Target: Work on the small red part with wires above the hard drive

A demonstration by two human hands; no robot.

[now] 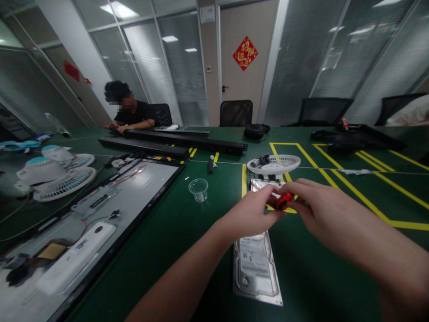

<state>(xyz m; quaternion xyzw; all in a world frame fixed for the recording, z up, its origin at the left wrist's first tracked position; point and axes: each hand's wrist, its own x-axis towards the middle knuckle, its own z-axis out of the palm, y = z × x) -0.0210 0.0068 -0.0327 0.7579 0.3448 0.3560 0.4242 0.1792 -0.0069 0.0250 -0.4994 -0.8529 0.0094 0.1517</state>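
Both my hands meet over the table, right of centre. My right hand [313,201] pinches a small red-and-black tool handle [284,201]; fingers hide much of it, so its exact kind is unclear. Curled around the same handle from the other side is my left hand [254,211], its thumb and fingertips at the handle. Below them lies a silver hard drive [254,268] with a white label facing up. Another silver metal piece [259,184] shows just behind my fingers, partly covered.
A clear plastic cup [199,190] stands left of my hands. Behind them is a white fan grille [274,165] holding small parts. A large open panel [134,192] fills the left side, near white fans [63,183]. Long black bars [187,141] lie towards a seated person [134,109].
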